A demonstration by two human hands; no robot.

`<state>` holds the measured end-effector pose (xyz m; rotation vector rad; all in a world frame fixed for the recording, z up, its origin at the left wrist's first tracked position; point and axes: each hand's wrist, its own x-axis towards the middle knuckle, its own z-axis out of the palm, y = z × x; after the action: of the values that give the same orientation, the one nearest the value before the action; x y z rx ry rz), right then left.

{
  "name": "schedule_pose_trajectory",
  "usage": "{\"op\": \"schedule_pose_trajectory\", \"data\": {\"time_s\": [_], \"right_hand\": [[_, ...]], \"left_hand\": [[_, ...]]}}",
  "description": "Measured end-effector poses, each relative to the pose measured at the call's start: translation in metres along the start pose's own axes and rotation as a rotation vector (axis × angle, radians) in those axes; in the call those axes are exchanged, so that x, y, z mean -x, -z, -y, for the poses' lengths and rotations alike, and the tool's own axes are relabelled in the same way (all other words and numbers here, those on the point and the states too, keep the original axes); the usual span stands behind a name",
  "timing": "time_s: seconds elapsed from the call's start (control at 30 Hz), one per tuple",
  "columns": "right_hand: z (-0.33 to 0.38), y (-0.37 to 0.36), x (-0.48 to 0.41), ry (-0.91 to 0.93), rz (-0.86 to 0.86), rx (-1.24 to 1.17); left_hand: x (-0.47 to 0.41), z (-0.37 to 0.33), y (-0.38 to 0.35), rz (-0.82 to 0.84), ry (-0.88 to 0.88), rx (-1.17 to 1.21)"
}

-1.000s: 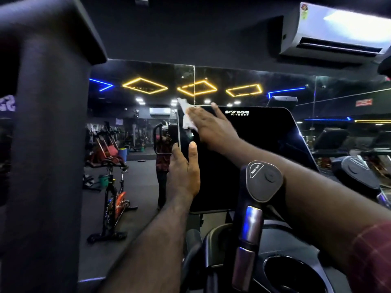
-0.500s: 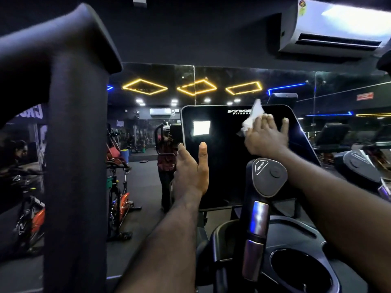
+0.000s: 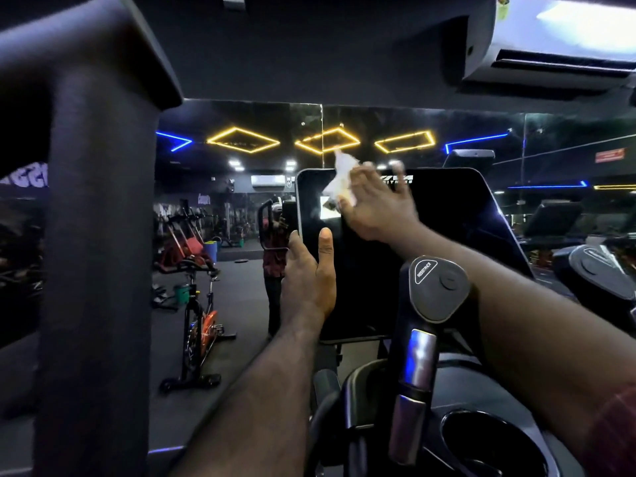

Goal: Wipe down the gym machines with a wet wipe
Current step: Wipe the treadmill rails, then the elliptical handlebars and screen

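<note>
A large black console screen of a gym machine stands upright in front of me. My right hand presses a crumpled white wet wipe flat against the screen's upper left part, fingers spread. My left hand grips the screen's left edge, thumb on the front face and fingers behind it. A bright reflection shows on the glass just below the wipe.
A grey handle with a resistance knob rises close in front of my right forearm. A cup holder sits low right. A thick padded post fills the left. An exercise bike and a mirror wall lie beyond.
My right hand swept the wipe from the screen's top left to its top right, then back to the upper left. My left hand stayed on the screen's left edge.
</note>
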<state>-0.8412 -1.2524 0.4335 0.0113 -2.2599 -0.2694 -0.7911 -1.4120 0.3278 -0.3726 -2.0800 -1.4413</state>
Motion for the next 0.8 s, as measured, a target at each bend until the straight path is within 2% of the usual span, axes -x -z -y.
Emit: {"op": "schedule_pose_trajectory", "data": {"time_s": [0.07,0.17,0.27,0.37,0.5,0.57,0.67,0.8], "right_hand": [[-0.042,-0.004,0.002,-0.243,0.041,-0.025],[-0.099,-0.005,0.036,-0.654,0.211,-0.081],[-0.115,-0.001,0.081,-0.79,0.288,-0.113],[-0.093,-0.002,0.109,-0.707,0.294,-0.066],[-0.031,-0.01,0.101,-0.391,0.109,-0.005],[0.012,-0.009,0.09,-0.231,0.003,-0.072],[0.059,-0.002,0.085,-0.017,-0.058,-0.112],[0.06,-0.01,0.101,0.153,-0.086,-0.059]], "left_hand": [[0.002,-0.001,0.0,0.01,0.004,0.001],[0.003,-0.002,0.001,0.016,0.009,-0.001],[0.003,-0.003,0.001,0.003,0.012,0.021],[0.003,0.0,0.0,-0.005,0.01,0.053],[0.003,0.003,0.0,-0.038,0.02,0.144],[0.003,0.002,0.001,-0.056,0.026,0.184],[0.001,0.004,0.002,-0.076,0.034,0.198],[0.001,0.005,0.0,-0.071,0.022,0.183]]}}
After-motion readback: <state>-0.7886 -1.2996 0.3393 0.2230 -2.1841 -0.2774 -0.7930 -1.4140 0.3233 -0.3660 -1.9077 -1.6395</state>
